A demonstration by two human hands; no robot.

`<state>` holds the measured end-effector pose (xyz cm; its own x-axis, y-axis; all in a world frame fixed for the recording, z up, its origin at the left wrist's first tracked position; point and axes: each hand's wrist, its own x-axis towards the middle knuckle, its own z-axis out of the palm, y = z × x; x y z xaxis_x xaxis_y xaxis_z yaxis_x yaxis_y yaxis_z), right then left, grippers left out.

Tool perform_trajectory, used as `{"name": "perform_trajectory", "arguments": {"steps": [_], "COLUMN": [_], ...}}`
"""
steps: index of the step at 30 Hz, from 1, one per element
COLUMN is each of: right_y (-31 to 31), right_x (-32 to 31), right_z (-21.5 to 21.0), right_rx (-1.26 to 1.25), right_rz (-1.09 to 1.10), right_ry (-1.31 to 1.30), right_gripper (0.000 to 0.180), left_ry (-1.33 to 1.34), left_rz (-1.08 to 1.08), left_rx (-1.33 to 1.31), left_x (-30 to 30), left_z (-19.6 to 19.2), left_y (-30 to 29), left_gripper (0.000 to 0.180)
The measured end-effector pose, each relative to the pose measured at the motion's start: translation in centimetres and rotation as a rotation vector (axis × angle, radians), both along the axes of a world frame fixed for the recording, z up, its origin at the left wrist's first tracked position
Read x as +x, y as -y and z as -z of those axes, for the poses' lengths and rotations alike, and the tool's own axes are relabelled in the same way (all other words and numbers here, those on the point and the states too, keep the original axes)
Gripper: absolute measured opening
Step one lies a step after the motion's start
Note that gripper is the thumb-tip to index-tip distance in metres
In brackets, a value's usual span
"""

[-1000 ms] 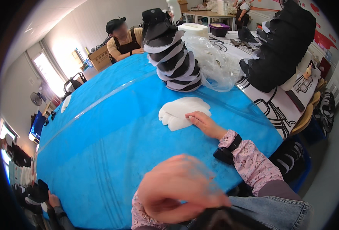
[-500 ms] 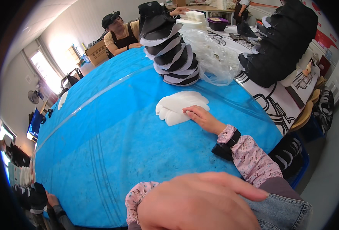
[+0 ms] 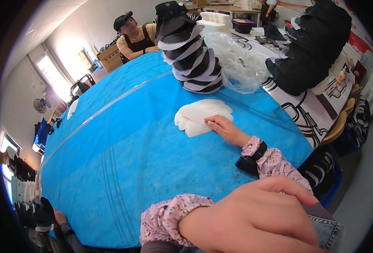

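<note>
Close to the camera at the lower right is my left hand [image 3: 249, 215], its back toward me. Its fingers are loosely bent and spread apart, some tips are hidden, and I see nothing held in it. Farther out, my right hand [image 3: 226, 130] rests at the right side of a fanned pile of thin white curved pieces [image 3: 199, 113]. The bent fingertips are pressed together on the pieces. Both wrists wear pink floral sleeve covers, and a black band [image 3: 254, 160] circles the right one. Beneath the pile is a blue table cover [image 3: 123, 147].
Beyond the pile rises a leaning stack of black and grey shoe uppers [image 3: 195, 63], beside a clear plastic bag [image 3: 243, 63]. A taller black stack [image 3: 311, 50] stands at right. A seated person [image 3: 138, 40] leans on the far edge. Another person's hand [image 3: 60, 217] shows at lower left.
My left hand has shifted right, and its fingers have bent downward. My right hand stays on the white pieces. The seated person's raised arm has come away from the white stack at the back.
</note>
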<state>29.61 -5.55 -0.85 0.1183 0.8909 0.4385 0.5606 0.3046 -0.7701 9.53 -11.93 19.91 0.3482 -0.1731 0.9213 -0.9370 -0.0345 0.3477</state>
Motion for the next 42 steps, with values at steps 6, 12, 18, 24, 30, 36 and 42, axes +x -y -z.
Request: {"name": "perform_trajectory", "arguments": {"steps": [6,12,18,24,30,36,42], "right_y": [0.1,0.1,0.6,-0.4,-0.4,-0.9,0.1], "right_x": [-0.3,0.0,1.3,-1.2,0.1,-1.0,0.1], "right_z": [-0.1,-0.5,0.0,-0.5,0.9,0.9,1.5], "right_rx": [0.0,0.005,-0.019,0.045,0.062,0.068,0.214], "right_rz": [-0.004,-0.004,0.024,-0.027,0.003,0.04,0.28], "right_ry": [0.016,0.03,0.032,-0.007,0.013,0.025,0.438], "right_gripper": [0.034,0.034,0.033,0.034,0.033,0.033,0.046], "left_ry": [-0.241,-0.203,-0.064,-0.058,0.563,-0.978,-1.005], "left_rz": [-0.068,-0.023,0.194,0.44,0.94,0.584,-0.642], "left_rx": [-0.153,-0.447,-0.284,0.092,0.557,0.001,-0.574], "left_x": [0.9,-0.4,-2.4,0.4,6.3,1.4,-3.2], "left_z": [0.4,0.1,0.8,1.5,6.6,5.2,14.5], "left_y": [0.8,-0.2,-2.2,1.7,10.2,2.1,-6.6], "left_gripper": [0.017,0.02,0.027,0.035,0.043,0.092,0.037]}}
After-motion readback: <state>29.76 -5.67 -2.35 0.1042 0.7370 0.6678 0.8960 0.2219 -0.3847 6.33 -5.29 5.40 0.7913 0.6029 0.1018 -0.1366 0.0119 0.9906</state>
